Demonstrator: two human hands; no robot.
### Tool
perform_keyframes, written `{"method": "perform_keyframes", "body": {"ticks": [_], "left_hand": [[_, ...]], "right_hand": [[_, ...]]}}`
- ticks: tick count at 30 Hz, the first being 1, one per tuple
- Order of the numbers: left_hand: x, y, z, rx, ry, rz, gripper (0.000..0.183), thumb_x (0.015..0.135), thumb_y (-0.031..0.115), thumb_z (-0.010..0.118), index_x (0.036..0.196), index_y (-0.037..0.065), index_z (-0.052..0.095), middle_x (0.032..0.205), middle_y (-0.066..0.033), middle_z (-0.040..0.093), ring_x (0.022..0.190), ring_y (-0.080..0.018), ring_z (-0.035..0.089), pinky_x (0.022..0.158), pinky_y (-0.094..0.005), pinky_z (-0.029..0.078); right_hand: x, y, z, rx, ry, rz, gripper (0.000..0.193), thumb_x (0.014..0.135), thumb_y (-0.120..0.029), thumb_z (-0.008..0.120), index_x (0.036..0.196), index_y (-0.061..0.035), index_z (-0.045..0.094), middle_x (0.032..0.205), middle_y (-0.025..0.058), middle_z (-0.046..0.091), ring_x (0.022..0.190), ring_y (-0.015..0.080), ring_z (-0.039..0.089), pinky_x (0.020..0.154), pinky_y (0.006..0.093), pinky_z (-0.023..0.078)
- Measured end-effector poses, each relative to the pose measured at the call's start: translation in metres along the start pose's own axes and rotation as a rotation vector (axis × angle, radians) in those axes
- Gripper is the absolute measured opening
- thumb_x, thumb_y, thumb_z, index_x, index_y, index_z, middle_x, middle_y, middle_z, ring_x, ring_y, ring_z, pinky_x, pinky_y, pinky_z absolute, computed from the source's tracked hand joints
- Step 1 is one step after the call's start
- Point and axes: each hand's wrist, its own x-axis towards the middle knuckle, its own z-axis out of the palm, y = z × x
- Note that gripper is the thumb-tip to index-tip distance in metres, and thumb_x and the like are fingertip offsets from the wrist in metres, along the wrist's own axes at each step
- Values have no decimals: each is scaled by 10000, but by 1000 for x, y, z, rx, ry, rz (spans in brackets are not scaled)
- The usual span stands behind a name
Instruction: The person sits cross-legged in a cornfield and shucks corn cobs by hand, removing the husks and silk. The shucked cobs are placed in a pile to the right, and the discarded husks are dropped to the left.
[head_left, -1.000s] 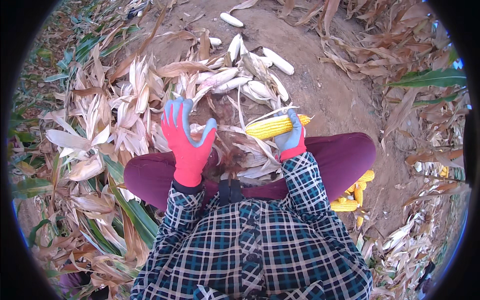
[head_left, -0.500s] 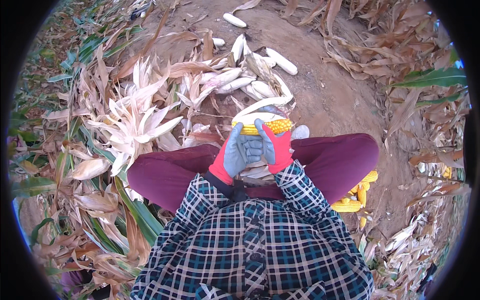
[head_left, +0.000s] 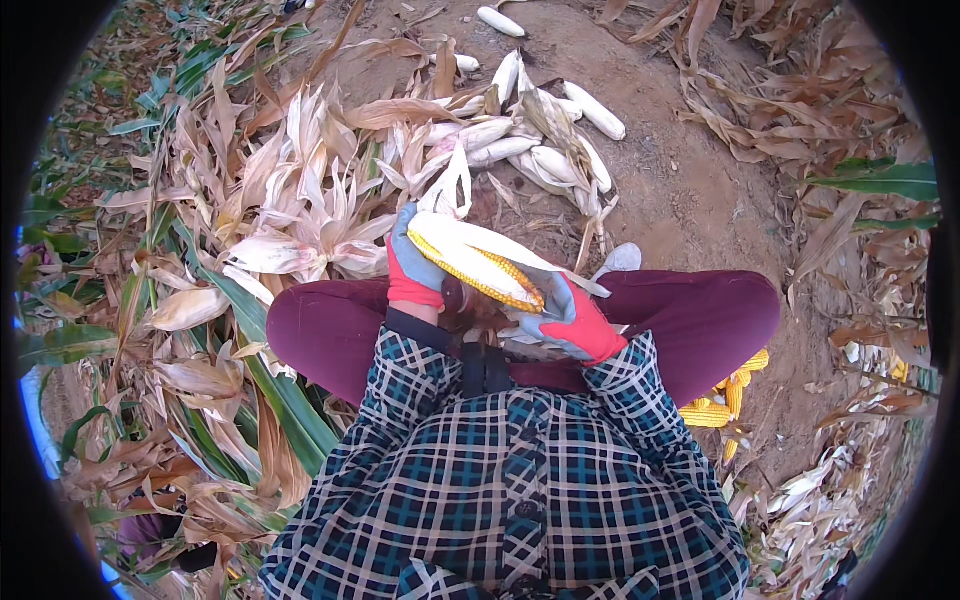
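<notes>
- Corn ear point(head_left: 468, 277) slanted lengthwise from far left to near right
- Left hand point(head_left: 415, 262) gripped its far end
- Right hand point(head_left: 568, 322) grasped the near end

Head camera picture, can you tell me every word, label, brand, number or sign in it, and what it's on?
None: no words, labels, brands, numbers or signs can be read.
The corn ear held by the left hand and right hand shows none.
The plaid shirt shows pattern, no readable writing.
</notes>
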Motion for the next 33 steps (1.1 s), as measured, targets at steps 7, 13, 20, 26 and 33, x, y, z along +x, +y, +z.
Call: {"method": "perform_keyframes", "body": {"ticks": [7, 13, 20, 26, 33], "left_hand": [[-29, -28, 32, 222, 27, 109, 381, 989, 403, 486, 1047, 45, 604, 937, -65, 649, 834, -202, 647, 775, -339, 529], [21, 62, -1, -122, -224, 106, 373, 957, 388, 513, 927, 59, 688, 913, -150, 709, 937, -332, 682, 936, -533, 509], [-4, 41, 56, 323, -25, 323, 472, 1010, 411, 430, 1042, -9, 645, 918, -136, 697, 890, -260, 684, 840, -390, 554], [-71, -21, 53, 1059, -309, -217, 629, 999, 556, 378, 1056, -23, 615, 631, -55, 606, 494, -140, 556, 484, -258, 467], [-34, -32, 31, 362, 78, -356, 561, 965, 574, 449, 886, 50, 635, 570, 24, 460, 481, -124, 394, 503, -278, 340]], "right_hand": [[8, 34, -20, -322, 180, 147, 691, 832, -111, 718, 1429, -33, 379, 1153, 135, 597, 919, 171, 601, 757, 304, 496], [-20, 7, -11, 24, 132, 360, 624, 875, -196, 684, 1415, -48, 408, 911, 99, 666, 629, 124, 629, 550, 244, 518], [-7, 23, -33, 287, 343, 298, 584, 946, -544, 527, 1225, -32, 561, 852, 50, 636, 599, 123, 585, 505, 222, 474], [-11, 31, -54, 416, 470, 332, 559, 918, -554, 571, 1142, -43, 586, 820, 49, 629, 565, 134, 570, 490, 235, 460], [-22, 12, -24, 95, 322, 379, 554, 907, -520, 611, 1212, -58, 585, 825, 40, 644, 614, 127, 611, 529, 237, 490]]}}
